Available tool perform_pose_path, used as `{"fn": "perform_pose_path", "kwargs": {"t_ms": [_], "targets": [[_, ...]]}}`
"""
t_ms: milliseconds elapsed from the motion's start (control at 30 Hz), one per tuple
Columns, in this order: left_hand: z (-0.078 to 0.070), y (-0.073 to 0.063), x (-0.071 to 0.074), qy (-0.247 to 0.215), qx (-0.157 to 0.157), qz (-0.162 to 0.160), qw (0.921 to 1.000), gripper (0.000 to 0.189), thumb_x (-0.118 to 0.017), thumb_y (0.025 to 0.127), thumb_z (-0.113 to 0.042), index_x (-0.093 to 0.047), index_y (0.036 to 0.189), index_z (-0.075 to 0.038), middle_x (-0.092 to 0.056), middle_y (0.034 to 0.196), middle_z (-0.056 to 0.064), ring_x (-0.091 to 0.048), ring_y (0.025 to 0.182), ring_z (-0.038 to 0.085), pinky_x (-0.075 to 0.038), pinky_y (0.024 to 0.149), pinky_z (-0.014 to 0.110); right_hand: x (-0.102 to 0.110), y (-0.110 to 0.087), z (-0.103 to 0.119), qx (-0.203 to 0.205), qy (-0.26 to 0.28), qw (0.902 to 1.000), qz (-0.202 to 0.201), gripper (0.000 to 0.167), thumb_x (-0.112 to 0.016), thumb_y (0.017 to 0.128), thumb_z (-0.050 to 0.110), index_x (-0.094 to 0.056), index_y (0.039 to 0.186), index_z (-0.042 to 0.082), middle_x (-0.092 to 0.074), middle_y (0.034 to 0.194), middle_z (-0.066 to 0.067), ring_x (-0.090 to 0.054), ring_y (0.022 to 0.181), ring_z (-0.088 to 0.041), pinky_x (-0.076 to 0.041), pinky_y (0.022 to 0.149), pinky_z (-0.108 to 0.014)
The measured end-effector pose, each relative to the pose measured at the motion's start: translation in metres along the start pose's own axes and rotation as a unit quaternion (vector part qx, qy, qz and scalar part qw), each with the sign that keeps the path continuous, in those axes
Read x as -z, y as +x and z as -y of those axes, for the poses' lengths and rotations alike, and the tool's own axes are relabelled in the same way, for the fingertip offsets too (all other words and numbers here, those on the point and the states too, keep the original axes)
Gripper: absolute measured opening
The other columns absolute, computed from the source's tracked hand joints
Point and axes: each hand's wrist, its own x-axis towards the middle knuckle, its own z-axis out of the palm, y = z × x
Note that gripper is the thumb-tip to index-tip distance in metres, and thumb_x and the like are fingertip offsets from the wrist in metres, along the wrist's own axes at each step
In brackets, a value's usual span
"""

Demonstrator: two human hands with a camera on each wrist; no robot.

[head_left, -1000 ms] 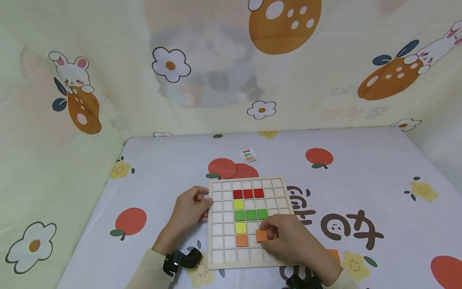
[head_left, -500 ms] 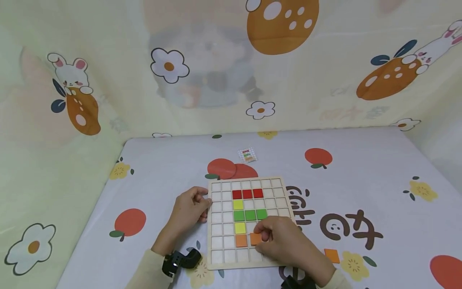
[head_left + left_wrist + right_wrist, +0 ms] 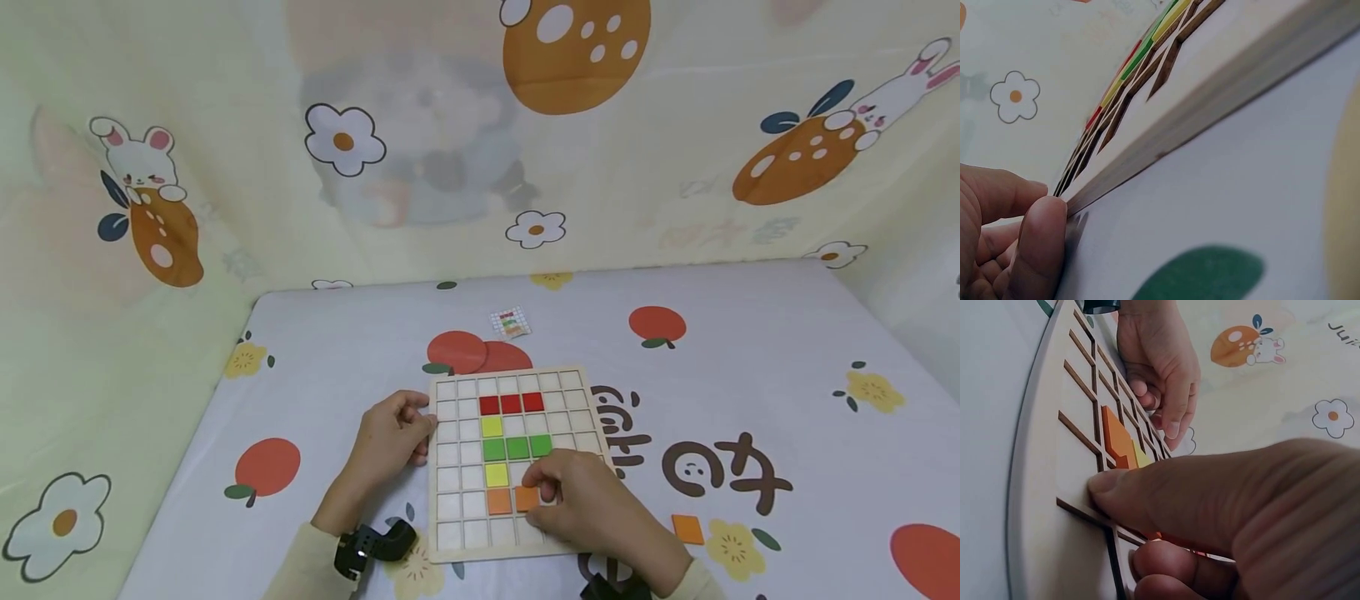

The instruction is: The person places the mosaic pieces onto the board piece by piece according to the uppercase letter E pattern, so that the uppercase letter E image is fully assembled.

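In the head view, a pale wooden grid board [image 3: 487,555] lies on the table. Red tiles [image 3: 511,404], yellow tiles [image 3: 491,426], green tiles [image 3: 517,448] and one orange tile [image 3: 499,502] sit in its cells. Over the cell to the right of that orange tile, my right hand [image 3: 588,504] pinches a second orange tile [image 3: 527,499] between thumb and fingers. The right wrist view shows the thumb [image 3: 1125,494] covering most of it. At the board's left edge, thumb and index finger of my left hand [image 3: 390,433] rest against the side, loosely bent.
A loose orange tile [image 3: 687,529] lies on the table right of my right hand. Beyond the board is a small pattern card [image 3: 511,322] with coloured squares. The white cloth [image 3: 360,333] has printed fruit and flowers, and a printed curtain [image 3: 420,250] hangs behind.
My right hand has moved left with the pinched orange tile, bringing it beside the placed orange one. The loose orange tile has come into fuller view. My left hand has stayed at the board's edge.
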Motion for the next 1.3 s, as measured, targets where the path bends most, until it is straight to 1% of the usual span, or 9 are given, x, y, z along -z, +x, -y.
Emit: {"fn": "perform_pose_path", "kwargs": {"t_ms": [433, 533, 600, 633, 767, 867, 1067, 1167, 1300], "targets": [[0.002, -0.002, 0.001, -0.004, 0.005, -0.002, 1.0, 0.028, -0.069, 0.099, -0.01, -0.065, 0.126, -0.004, -0.06, 0.082, 0.008, -0.06, 0.058, 0.016, -0.056, 0.052, 0.024, -0.002, -0.001, 0.0, 0.006, -0.003, 1.0, -0.005, 0.023, -0.087, 0.076, 0.011, -0.075, 0.095, 0.018, -0.054, 0.074, 0.01, -0.048, 0.065, -0.007, -0.042, 0.057, -0.024], [0.004, -0.002, 0.001, -0.008, 0.007, -0.001, 0.9999, 0.028, -0.069, 0.099, -0.01, -0.065, 0.127, -0.004, -0.06, 0.082, 0.008, -0.06, 0.058, 0.016, -0.056, 0.052, 0.023, 0.002, -0.006, -0.002, 0.015, 0.004, 0.9998, -0.01, 0.024, -0.086, 0.077, 0.01, -0.076, 0.097, 0.017, -0.055, 0.075, 0.01, -0.049, 0.067, -0.006, -0.043, 0.058, -0.023], [0.004, -0.002, 0.0, -0.011, 0.008, 0.0, 0.9999, 0.029, -0.069, 0.099, -0.01, -0.065, 0.127, -0.004, -0.06, 0.083, 0.008, -0.06, 0.058, 0.016, -0.056, 0.052, 0.024, 0.007, -0.013, -0.005, 0.005, 0.007, 0.9996, -0.025, 0.027, -0.086, 0.076, 0.009, -0.077, 0.101, 0.016, -0.055, 0.077, 0.01, -0.05, 0.069, -0.006, -0.044, 0.059, -0.022], [0.004, -0.002, 0.0, -0.013, 0.008, 0.001, 0.9999, 0.028, -0.069, 0.099, -0.01, -0.065, 0.127, -0.004, -0.06, 0.083, 0.008, -0.06, 0.058, 0.015, -0.056, 0.052, 0.024, 0.01, -0.017, -0.007, 0.0, 0.009, 0.9993, -0.035, 0.028, -0.086, 0.077, 0.009, -0.077, 0.102, 0.016, -0.056, 0.078, 0.01, -0.051, 0.071, -0.006, -0.044, 0.059, -0.022], [0.003, 0.0, 0.0, -0.013, 0.005, 0.002, 0.9999, 0.028, -0.069, 0.099, -0.01, -0.065, 0.126, -0.005, -0.06, 0.082, 0.008, -0.06, 0.058, 0.015, -0.056, 0.052, 0.023, 0.025, -0.039, -0.019, -0.064, -0.001, 0.995, -0.077, 0.035, -0.088, 0.077, 0.013, -0.078, 0.11, 0.016, -0.055, 0.082, 0.008, -0.05, 0.071, -0.006, -0.044, 0.058, -0.022], [0.001, 0.0, 0.0, -0.012, 0.005, 0.002, 0.9999, 0.028, -0.069, 0.099, -0.01, -0.065, 0.126, -0.004, -0.06, 0.083, 0.008, -0.06, 0.059, 0.015, -0.056, 0.052, 0.023, 0.037, -0.057, -0.037, -0.102, -0.034, 0.9898, -0.093, 0.038, -0.091, 0.077, 0.019, -0.078, 0.113, 0.016, -0.054, 0.084, 0.006, -0.048, 0.069, -0.005, -0.043, 0.057, -0.022], [-0.001, 0.0, 0.0, -0.009, 0.002, 0.0, 1.0, 0.028, -0.07, 0.099, -0.01, -0.064, 0.126, -0.004, -0.06, 0.083, 0.008, -0.059, 0.059, 0.015, -0.056, 0.052, 0.024, 0.057, -0.085, -0.076, -0.182, -0.102, 0.9748, -0.079, 0.048, -0.092, 0.079, 0.032, -0.076, 0.12, 0.012, -0.054, 0.09, 0.0, -0.048, 0.075, -0.015, -0.041, 0.058, -0.024], [-0.001, 0.0, -0.001, -0.007, 0.002, -0.001, 1.0, 0.028, -0.07, 0.099, -0.01, -0.064, 0.126, -0.004, -0.06, 0.083, 0.008, -0.059, 0.058, 0.015, -0.056, 0.052, 0.024, 0.061, -0.094, -0.091, -0.201, -0.112, 0.9709, -0.064, 0.05, -0.092, 0.078, 0.034, -0.076, 0.119, 0.009, -0.051, 0.09, -0.003, -0.048, 0.077, -0.017, -0.039, 0.058, -0.025], [-0.001, -0.001, -0.001, -0.008, 0.004, -0.004, 1.0, 0.028, -0.069, 0.099, -0.011, -0.064, 0.126, -0.004, -0.06, 0.083, 0.008, -0.059, 0.058, 0.015, -0.056, 0.052, 0.023, 0.06, -0.097, -0.101, -0.208, -0.106, 0.9711, -0.051, 0.043, -0.092, 0.078, 0.031, -0.077, 0.111, 0.009, -0.047, 0.083, -0.002, -0.046, 0.079, -0.017, -0.038, 0.058, -0.026]]}}
